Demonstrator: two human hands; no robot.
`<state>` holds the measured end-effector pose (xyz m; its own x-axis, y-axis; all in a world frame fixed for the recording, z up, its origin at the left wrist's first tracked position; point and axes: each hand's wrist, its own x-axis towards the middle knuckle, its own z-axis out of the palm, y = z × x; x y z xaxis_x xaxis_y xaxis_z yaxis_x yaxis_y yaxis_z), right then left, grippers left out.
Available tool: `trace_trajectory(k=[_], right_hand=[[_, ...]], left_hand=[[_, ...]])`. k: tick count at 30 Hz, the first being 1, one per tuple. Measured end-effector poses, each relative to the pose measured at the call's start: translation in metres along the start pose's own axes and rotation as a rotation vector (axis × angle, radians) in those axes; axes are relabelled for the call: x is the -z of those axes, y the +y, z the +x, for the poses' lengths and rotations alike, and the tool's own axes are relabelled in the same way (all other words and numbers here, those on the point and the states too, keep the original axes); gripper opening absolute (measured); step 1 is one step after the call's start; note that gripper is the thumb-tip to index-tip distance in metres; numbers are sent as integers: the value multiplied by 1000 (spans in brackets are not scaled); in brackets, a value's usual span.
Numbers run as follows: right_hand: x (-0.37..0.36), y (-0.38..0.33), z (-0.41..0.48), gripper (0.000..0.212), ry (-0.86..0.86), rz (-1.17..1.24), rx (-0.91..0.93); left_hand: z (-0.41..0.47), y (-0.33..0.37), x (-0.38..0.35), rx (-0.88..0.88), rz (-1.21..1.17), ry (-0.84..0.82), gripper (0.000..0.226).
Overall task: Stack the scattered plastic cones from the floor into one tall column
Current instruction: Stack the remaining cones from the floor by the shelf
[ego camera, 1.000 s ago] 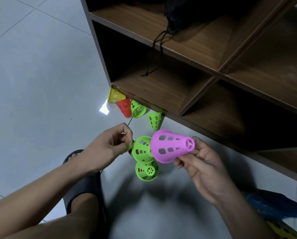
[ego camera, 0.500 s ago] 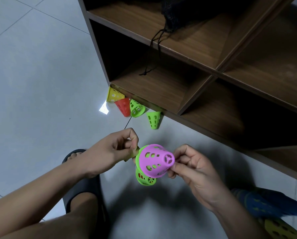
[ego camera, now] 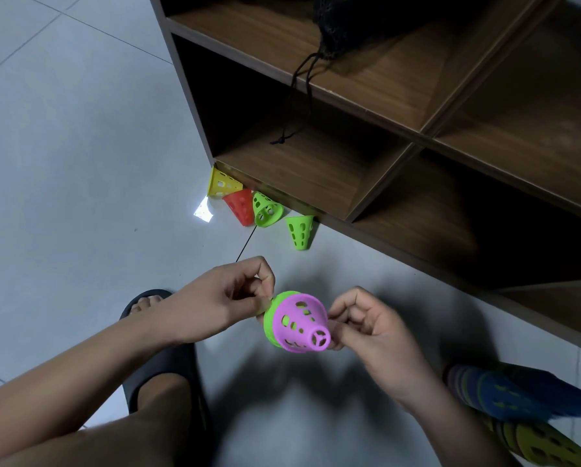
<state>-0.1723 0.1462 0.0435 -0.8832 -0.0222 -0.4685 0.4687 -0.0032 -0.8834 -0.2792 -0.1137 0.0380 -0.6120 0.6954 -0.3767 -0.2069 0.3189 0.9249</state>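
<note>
A purple perforated cone (ego camera: 301, 323) sits nested over a green cone (ego camera: 269, 320), of which only the rim shows. My left hand (ego camera: 221, 299) pinches the green rim at its left side. My right hand (ego camera: 363, 328) pinches the purple cone near its narrow tip. The pair is held above the floor. On the floor by the shelf lie a yellow cone (ego camera: 222, 183), a red cone (ego camera: 240, 207), a green cone (ego camera: 266, 209) on its side and another green cone (ego camera: 300, 230) standing narrow end down.
A brown wooden shelf unit (ego camera: 400, 136) stands ahead with a black mesh bag (ego camera: 343, 25) on an upper shelf, its cord hanging. A stack of blue and yellow cones (ego camera: 511, 409) lies at the lower right. My foot in a black slipper (ego camera: 157, 375) is at the lower left.
The purple cone was apart from the green cones a second ago; my right hand has pushed it down over them, and the pair now points toward the lower right.
</note>
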Motion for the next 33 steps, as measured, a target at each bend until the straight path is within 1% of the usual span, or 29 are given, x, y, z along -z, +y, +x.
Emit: trace_trajectory(k=[5,8,11,13,16,19,21,26,33], right_hand=[[-7,17,1,17,21,-58,-63],[-14,28,4,15,69,-106,-124],[-21,36,5,9,77,-82,-249],[-24,40,5,16,64,-30,-321],[-28,45,8,28,18,20,-366],[-32,43,15,30,9,22,-349],[-35,40,21,29,26,4,-315],[-39,32,44,24,54,-8,-256],[-34,28,78,30,77,-137,-167]], left_hand=[[0,-5,0,40,286,15,18],[0,-10,1,77,380,13,23],[1,-17,0,129,359,29,24],[2,-23,-2,186,302,53,20],[4,-31,-7,269,217,74,17],[6,-36,-8,308,125,105,18],[8,-38,-6,297,109,118,17],[19,-38,2,220,154,180,21],[40,-33,22,178,220,229,21]])
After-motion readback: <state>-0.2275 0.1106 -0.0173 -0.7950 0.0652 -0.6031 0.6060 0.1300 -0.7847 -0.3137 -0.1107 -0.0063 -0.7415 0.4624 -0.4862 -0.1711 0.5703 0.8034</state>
